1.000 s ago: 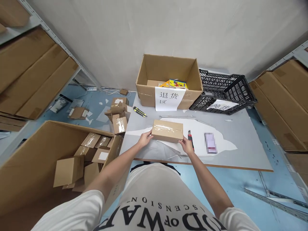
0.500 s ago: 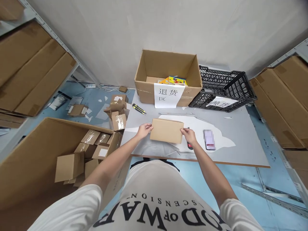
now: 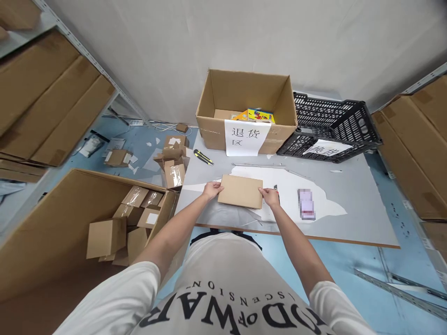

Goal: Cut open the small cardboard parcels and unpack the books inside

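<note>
A small brown cardboard box (image 3: 240, 191) rests near the front edge of the grey table (image 3: 356, 209), a plain face turned up. My left hand (image 3: 212, 190) grips its left end and my right hand (image 3: 270, 196) grips its right end. Just right of my right hand, a red-handled knife (image 3: 275, 189) lies partly hidden. A yellow-and-black box cutter (image 3: 203, 157) lies at the table's far left. A small pink-and-white item (image 3: 306, 204) sits on white paper to the right.
A big open carton (image 3: 244, 109) with a white paper sign stands at the back, a black plastic crate (image 3: 331, 128) beside it. A large floor carton (image 3: 63, 223) with several small boxes is at my left. Shelving with flat cardboard lines both sides.
The small box has been turned over between my hands: its taped face showed a second ago, and a plain face is up now. My hands stayed at its two ends.
</note>
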{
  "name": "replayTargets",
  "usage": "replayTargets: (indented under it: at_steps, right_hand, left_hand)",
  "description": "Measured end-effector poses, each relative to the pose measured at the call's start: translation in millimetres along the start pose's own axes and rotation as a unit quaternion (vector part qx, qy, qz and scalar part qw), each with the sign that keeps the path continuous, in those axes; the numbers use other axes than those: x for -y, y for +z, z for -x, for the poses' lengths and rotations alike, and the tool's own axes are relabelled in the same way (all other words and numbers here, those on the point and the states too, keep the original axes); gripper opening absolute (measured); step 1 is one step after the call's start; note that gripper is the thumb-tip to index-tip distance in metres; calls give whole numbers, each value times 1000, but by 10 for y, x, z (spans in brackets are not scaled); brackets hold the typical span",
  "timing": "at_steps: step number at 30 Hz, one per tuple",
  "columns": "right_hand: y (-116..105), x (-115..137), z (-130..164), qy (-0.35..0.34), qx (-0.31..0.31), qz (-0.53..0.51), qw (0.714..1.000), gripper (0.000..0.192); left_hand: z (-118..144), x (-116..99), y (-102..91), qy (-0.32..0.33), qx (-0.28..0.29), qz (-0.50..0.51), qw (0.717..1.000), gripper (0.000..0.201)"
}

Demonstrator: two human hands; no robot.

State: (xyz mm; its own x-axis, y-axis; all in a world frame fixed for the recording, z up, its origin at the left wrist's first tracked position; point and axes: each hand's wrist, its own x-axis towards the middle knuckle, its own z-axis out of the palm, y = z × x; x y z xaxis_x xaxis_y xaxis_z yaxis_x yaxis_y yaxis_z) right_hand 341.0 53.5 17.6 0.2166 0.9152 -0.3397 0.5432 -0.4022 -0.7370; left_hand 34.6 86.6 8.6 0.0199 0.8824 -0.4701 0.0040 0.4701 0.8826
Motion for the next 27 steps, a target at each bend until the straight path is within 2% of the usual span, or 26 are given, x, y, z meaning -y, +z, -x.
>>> replayTargets:
  at_steps: [11, 15, 18, 22, 24, 27]
  right_hand:
    - [41, -102, 63, -5, -5, -33, 999, 48]
    - [4, -274, 282, -10, -9, -51, 999, 45]
    - [10, -452, 527, -34, 11, -48, 998, 45]
    - [144, -561, 766, -80, 57, -46, 994, 68]
    - [239, -535, 812, -77, 48, -45, 995, 69]
    - [353, -453, 821, -59, 20, -34, 998, 62]
  left_hand:
    - [-13, 121, -33, 9, -4, -10, 1000, 48]
    - [108, 267, -161, 26, -3, -26, 999, 44]
    - [289, 400, -244, 36, 25, -43, 998, 50]
    - [466, 531, -218, 69, 80, -62, 992, 70]
    - [484, 579, -167, 87, 96, -74, 989, 71]
    - [462, 633, -112, 98, 86, -89, 988, 70]
